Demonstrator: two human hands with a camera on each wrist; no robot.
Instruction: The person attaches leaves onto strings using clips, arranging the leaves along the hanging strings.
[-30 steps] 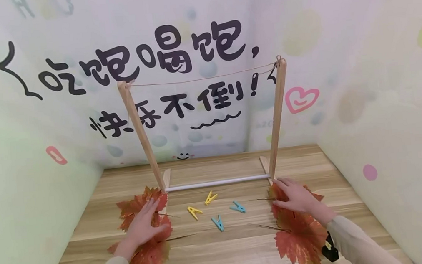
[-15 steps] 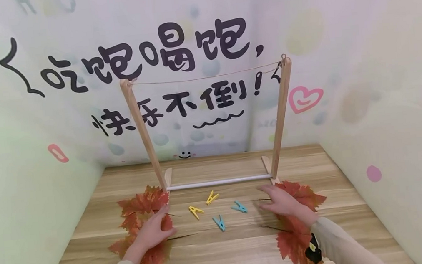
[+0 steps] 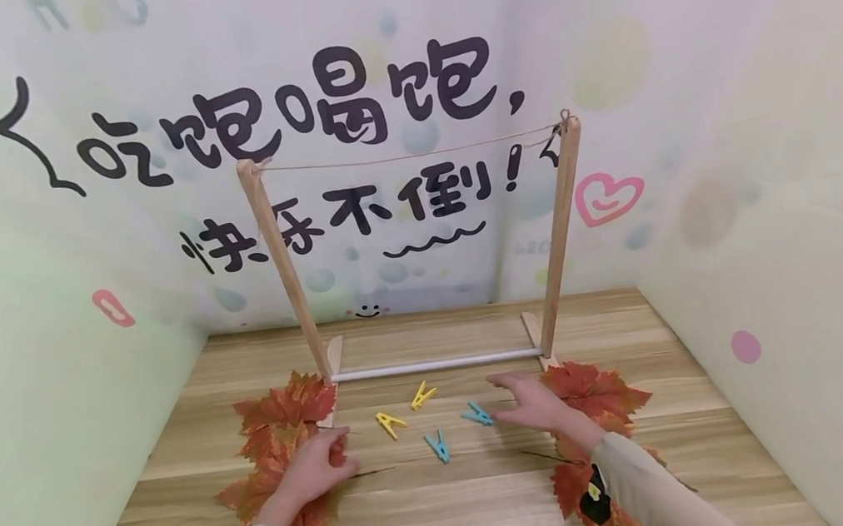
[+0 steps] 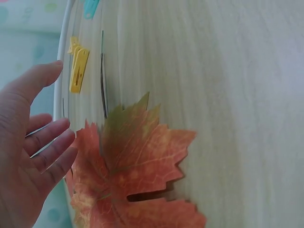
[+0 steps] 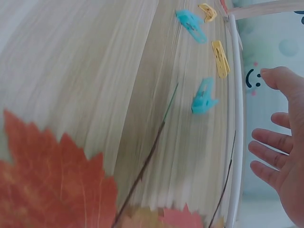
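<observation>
In the head view, my left hand (image 3: 313, 471) hovers over the left group of red-orange maple leaves (image 3: 284, 407), fingers loosely bent. The left wrist view shows that hand (image 4: 28, 147) holding nothing, beside a leaf (image 4: 147, 156) and its stem. My right hand (image 3: 535, 403) is at the inner edge of the right-hand maple leaves (image 3: 602, 391), its fingertips near a blue clothespin (image 3: 476, 413). Its fingers (image 5: 270, 140) are spread with nothing between them. Another blue clothespin (image 3: 437, 446) and two yellow clothespins, one left (image 3: 390, 424) and one behind (image 3: 423, 395), lie mid-table.
Behind the clothespins stands a wooden frame with a left post (image 3: 285, 266), a right post (image 3: 561, 238) and a white bottom rod (image 3: 438, 365). A thin string (image 3: 397, 160) joins the post tops. Patterned walls enclose the wooden table (image 3: 443, 512) on three sides.
My right hand has moved left off the right-hand leaves toward the blue clothespin. The left hand has shifted inward and slightly nearer, its fingers more bent. Leaves and clothespins have stayed put.
</observation>
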